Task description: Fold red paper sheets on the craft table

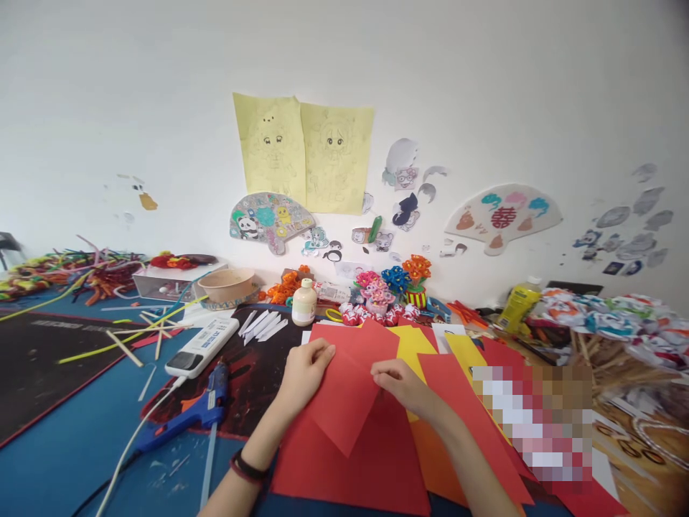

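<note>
- While the left hand [312,366] pinches one side of a smooth red paper sheet [346,409] between thumb and fingers, the right hand [398,380] grips its opposite side, above a larger dark-red paper sheet [349,477] at the table's near side.
- The blue-topped table [80,409] is partly covered at left by a black mat [48,370] with red edging.
- Left of the hands lie a blue plastic glue gun [214,411] with an orange trigger and a white rectangular device [209,343] with a white cable.
- Beyond the hands, a cream plastic bottle [304,307] stands beside white paper strips [266,329].
- The white wall [134,79] bears two yellow paper drawings [339,158] and a white fan-shaped piece [525,208] with a red symbol.
</note>
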`<state>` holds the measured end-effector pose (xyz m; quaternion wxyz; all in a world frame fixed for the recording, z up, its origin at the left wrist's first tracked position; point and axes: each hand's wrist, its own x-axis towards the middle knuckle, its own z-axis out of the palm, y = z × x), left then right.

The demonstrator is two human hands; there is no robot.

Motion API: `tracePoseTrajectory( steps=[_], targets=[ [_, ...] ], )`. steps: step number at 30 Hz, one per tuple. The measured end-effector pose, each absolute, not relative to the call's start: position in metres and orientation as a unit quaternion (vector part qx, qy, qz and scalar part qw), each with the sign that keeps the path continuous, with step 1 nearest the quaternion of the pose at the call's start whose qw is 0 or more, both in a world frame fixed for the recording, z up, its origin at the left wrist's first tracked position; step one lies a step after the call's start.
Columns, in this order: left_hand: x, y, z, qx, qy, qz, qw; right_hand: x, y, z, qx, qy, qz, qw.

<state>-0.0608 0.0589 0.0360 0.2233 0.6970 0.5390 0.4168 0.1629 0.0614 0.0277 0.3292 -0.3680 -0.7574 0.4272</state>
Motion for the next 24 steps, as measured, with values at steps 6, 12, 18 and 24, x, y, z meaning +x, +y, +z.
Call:
tracePoseTrajectory(
  steps=[6,12,18,24],
  targets=[
    [-0.0602,0.0580,0.0345,0.692,0.548,0.421,0.209,0.1667,0.0614,0.0294,-0.370,-0.760,0.424,0.324],
    [-0.0592,0.0570,0.0363,0.676,0.566,0.431,0.193,0.1687,0.0604,0.0311,-0.376,-0.758,0.420,0.328],
    [-0.0596,0.0562,0.0343,0.666,0.580,0.434,0.177,0.1685,0.0612,0.0273,-0.385,-0.740,0.433,0.341],
    [-0.0602,0.0550,0.0364,0.656,0.585,0.446,0.170,0.1700,0.0631,0.0244,-0.370,-0.729,0.459,0.347]
  ],
)
